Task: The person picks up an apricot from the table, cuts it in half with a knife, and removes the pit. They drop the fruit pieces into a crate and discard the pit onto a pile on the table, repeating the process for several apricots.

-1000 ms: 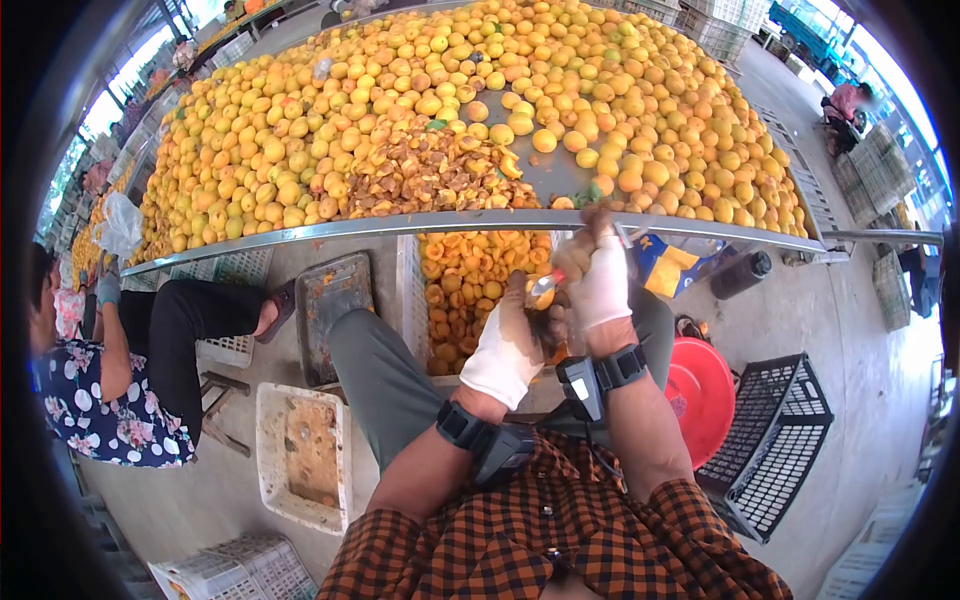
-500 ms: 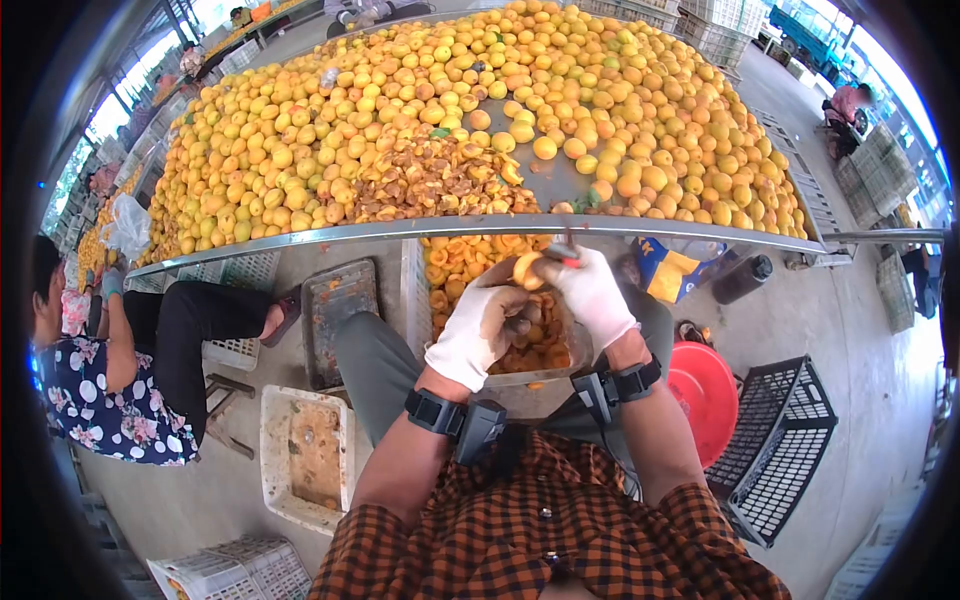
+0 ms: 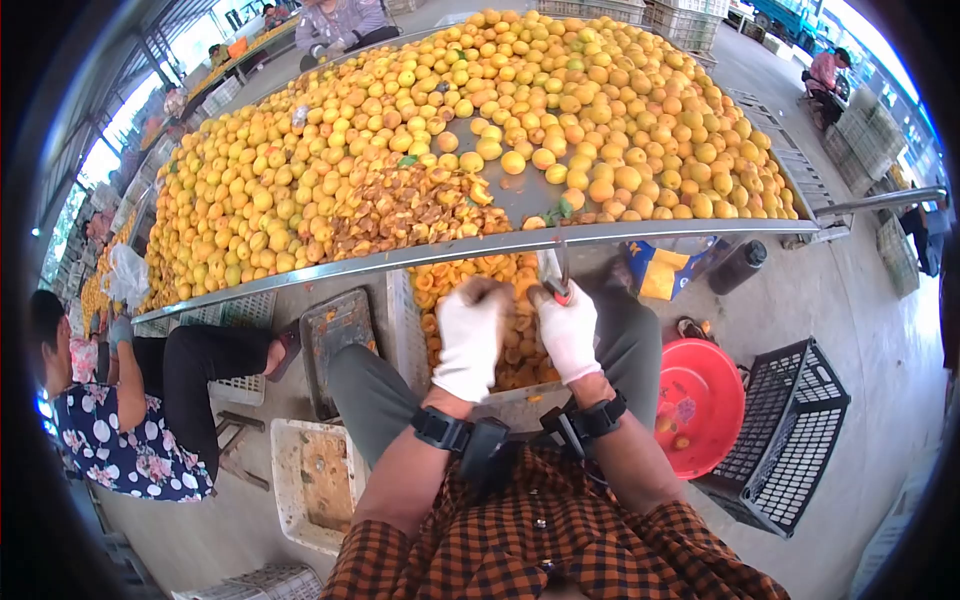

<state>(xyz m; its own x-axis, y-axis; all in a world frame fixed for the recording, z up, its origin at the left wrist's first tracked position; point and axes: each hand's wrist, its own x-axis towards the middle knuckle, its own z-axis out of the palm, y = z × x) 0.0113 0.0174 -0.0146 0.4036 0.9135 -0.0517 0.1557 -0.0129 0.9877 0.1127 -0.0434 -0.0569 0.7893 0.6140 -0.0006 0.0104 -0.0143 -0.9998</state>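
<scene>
We are gripping a red-and-metal tool (image 3: 563, 294) in our right hand (image 3: 568, 332), near the worktop (image 3: 525, 193) edge, while our left hand (image 3: 468, 340) is hovering beside it, its grip too blurred to tell. Halved fruits (image 3: 516, 352) are lying in the crate (image 3: 403, 322) below, and whole fruits (image 3: 250, 200) are covering much of the worktop.

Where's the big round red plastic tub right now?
In the head view, the round red plastic tub is on the grey floor to the person's right, beside the black slatted plastic crate.
</scene>
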